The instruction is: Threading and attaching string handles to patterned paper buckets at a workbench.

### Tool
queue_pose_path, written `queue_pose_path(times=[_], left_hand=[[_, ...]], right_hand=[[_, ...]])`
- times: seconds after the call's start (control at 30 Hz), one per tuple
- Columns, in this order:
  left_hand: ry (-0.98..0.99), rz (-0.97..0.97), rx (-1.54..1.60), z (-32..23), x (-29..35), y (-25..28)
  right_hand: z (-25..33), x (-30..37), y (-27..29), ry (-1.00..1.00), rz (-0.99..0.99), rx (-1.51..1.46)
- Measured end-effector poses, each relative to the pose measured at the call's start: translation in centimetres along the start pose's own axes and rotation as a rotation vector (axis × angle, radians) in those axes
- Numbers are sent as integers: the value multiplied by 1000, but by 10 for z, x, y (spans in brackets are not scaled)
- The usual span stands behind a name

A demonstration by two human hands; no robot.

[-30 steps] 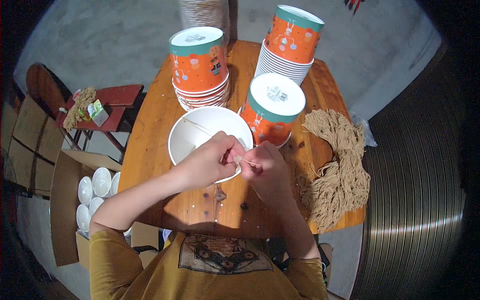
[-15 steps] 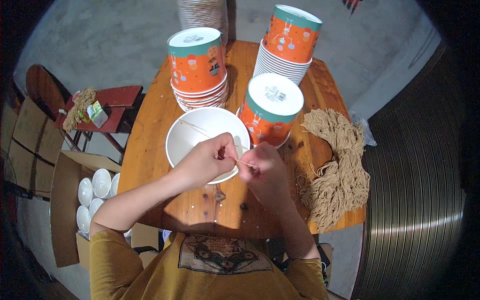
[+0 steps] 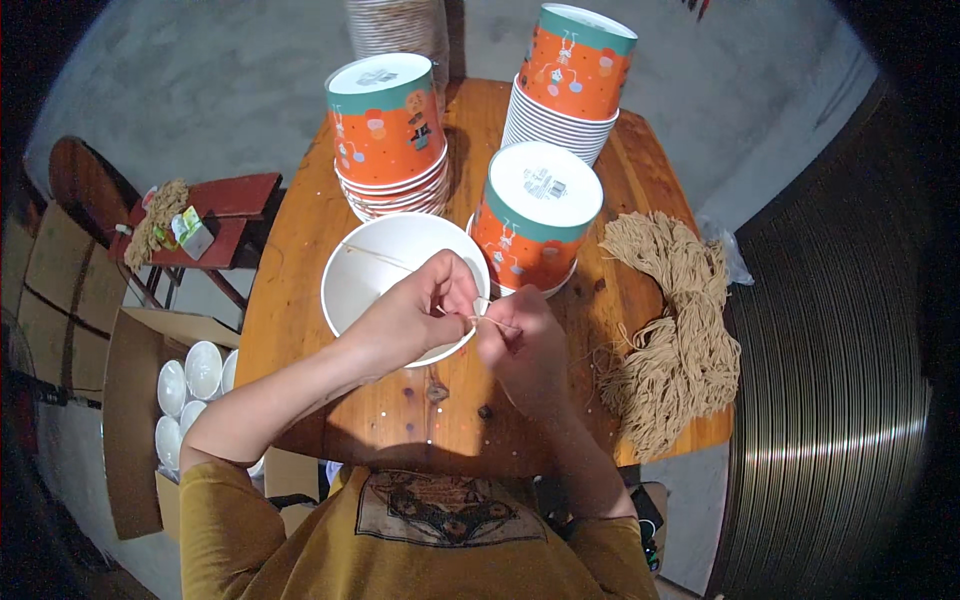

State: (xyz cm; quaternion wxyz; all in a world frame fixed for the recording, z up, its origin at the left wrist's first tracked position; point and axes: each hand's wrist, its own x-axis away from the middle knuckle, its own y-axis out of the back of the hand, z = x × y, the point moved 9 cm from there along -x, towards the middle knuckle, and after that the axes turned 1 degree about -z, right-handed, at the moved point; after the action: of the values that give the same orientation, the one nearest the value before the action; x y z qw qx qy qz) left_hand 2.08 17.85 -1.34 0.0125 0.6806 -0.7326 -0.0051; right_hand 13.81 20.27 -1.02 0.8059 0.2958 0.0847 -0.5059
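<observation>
My left hand and my right hand meet over the right rim of a white paper bucket, whose open mouth faces me. Each hand pinches a thin beige cord. One stretch of the cord runs across the inside of the bucket from its upper left wall. Between my fingertips a small loop shows, but the fingers hide how the strands cross. Just beyond my right hand stands an upturned orange bucket with a green band and white base.
Two stacks of upturned orange buckets, a left one and a right one, stand farther back on the wooden table. A beige cord bundle lies at the right. White buckets fill a cardboard box at lower left; a red bench stands beyond.
The cord stretched between my hands now forms a small loop at the fingertips. Both hands stay pinched in nearly the same place. The view has shifted slightly.
</observation>
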Motion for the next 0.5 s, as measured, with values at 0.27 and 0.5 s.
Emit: queue_pose_path(times=[0.27,0.5], left_hand=[[117,-5,36,6,0,4],[146,-29,42,8,-1,6]], right_hand=[[-29,8,-13,-402,59,-360],[-3,1,4,-12,-54,166]])
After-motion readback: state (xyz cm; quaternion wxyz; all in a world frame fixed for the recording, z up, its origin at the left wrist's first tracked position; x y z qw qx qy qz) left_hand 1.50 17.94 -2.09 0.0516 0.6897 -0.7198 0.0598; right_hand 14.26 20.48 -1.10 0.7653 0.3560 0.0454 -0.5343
